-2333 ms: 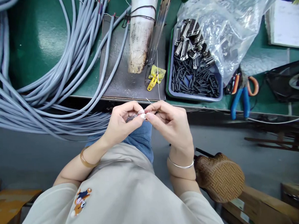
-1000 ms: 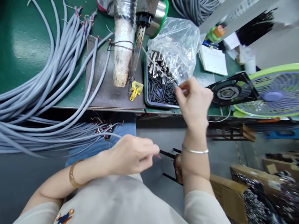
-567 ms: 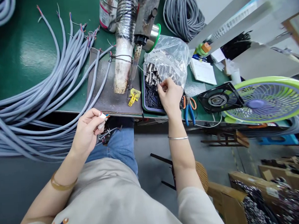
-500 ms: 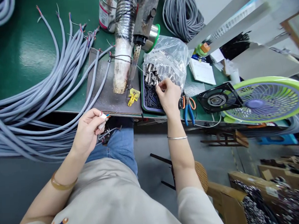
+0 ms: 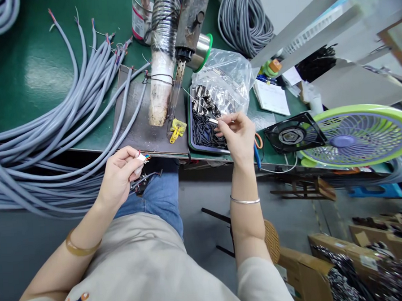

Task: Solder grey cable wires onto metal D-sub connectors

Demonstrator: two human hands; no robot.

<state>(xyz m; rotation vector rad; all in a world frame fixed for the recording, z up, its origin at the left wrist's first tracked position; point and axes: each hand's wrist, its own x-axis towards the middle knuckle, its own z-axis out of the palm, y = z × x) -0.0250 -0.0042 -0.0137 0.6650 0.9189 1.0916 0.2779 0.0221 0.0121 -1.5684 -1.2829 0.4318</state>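
Note:
My left hand [image 5: 119, 172] is pinched in front of the bench edge, with white material at the fingertips. Thin coloured wires [image 5: 148, 157] stick out from that pinch; the rest of the cable is hidden by the hand. Over the parts tray [image 5: 191, 140], my right hand [image 5: 239, 135] pinches a small shiny metal piece [image 5: 213, 121], its exact kind too small to tell. Silvery metal shells [image 5: 201, 99] fill the back of the tray and short black tubes [image 5: 201, 130] the front. A clear plastic bag [image 5: 240, 72] with more metal shells lies over the tray's far side.
A soldering iron [image 5: 180, 75] and a taped hose [image 5: 158, 101] hang over a dark board [image 5: 132, 127] bearing a yellow clip [image 5: 176, 131]. Grey cables [image 5: 67, 112] spread at left. Blue-handled pliers [image 5: 257, 154], a small black fan [image 5: 291, 134] and a green fan [image 5: 358, 135] are at right.
My right hand has moved right and slightly toward me from the metal shells, and a shiny metal piece now shows in its fingertips. The left hand has barely moved.

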